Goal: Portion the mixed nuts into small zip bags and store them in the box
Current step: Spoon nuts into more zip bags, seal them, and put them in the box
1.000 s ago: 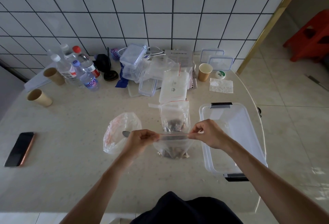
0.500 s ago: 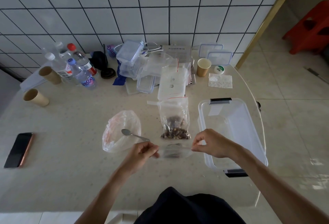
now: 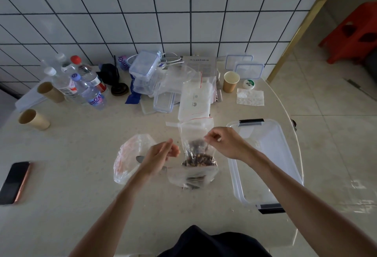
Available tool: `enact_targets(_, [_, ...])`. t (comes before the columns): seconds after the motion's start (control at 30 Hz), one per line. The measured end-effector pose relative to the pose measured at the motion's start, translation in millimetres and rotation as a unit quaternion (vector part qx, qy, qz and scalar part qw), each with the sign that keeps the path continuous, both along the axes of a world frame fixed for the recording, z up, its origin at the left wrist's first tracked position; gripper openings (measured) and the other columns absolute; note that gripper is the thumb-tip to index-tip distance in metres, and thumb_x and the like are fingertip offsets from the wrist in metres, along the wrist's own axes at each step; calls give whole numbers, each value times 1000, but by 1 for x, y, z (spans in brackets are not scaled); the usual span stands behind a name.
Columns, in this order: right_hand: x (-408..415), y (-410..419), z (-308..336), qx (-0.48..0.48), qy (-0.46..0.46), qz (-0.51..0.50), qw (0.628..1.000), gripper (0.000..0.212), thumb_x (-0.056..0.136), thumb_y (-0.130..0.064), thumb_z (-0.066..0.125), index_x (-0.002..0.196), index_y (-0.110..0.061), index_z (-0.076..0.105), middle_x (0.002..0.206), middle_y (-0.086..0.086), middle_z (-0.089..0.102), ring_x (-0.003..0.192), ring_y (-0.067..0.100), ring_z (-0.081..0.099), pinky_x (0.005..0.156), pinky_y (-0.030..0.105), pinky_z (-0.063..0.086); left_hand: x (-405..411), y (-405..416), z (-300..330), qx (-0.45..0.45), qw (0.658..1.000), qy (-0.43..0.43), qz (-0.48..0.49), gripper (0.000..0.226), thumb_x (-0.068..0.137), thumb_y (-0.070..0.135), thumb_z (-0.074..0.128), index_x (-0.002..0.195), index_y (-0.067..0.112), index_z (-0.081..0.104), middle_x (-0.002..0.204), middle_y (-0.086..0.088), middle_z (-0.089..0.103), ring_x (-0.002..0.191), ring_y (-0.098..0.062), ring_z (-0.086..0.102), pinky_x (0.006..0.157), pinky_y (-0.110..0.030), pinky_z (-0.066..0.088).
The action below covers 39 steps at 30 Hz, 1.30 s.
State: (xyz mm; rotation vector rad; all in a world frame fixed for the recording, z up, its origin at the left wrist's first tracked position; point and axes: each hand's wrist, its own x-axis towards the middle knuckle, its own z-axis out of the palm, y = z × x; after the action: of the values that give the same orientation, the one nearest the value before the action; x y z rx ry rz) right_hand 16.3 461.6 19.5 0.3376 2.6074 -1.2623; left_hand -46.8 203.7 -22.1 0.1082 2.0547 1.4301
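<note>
The left hand [image 3: 161, 155] and right hand [image 3: 226, 142] hover over the middle of the table [image 3: 81, 205], fingers loosely curled and holding nothing. Between them stands the large bag of mixed nuts [image 3: 196, 150]; a small zip bag [image 3: 191, 178] with nuts lies just in front of it. A spoon [image 3: 140, 158] and a crumpled plastic bag [image 3: 128, 158] sit partly behind the left hand. The clear box [image 3: 269, 163] lies along the right edge, a phone [image 3: 14, 182] at the left edge
</note>
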Motion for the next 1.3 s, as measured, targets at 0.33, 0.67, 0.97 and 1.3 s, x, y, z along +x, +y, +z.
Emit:
enact_targets(0.33, [-61, 4, -24, -35, -84, -133, 987, 69, 98, -33, 65, 154, -8, 33, 157, 11, 42, 130, 24, 49, 89, 27, 40, -61, 57, -29, -103, 988, -117, -3, 36, 106, 42, 54, 132, 17, 57, 124, -7, 63, 124, -29, 62, 103, -43, 51])
enact_targets(0.67, [-67, -2, -44, -159, -162, -250, 941, 89, 92, -23, 74, 159, -6, 18, 141, 13, 49, 121, 25, 51, 95, 34, 40, -60, 64, -36, 3, 979, -174, 109, 8, 103, 23, 64, 101, 19, 70, 96, -5, 70, 91, -22, 63, 82, -34, 49])
enact_targets(0.97, [-37, -5, -31, -114, -58, -218, 967, 17, 84, -8, 78, 98, 1, 72, 85, -1, 66, 82, 14, 61, 66, 21, 46, -46, 38, -31, 3, 997, -66, 40, 17, 87, 29, 84, 99, 18, 79, 86, -6, 73, 80, -17, 64, 84, -34, 61])
enact_targets(1.3, [-15, 6, 2, -50, -62, 33, 996, 24, 82, -19, 88, 101, -9, 76, 93, -6, 76, 76, -12, 65, 70, 5, 45, -11, 13, -12, -18, 997, 74, -25, 24, 80, 18, 90, 80, 11, 67, 78, 12, 77, 75, 1, 71, 69, -12, 48])
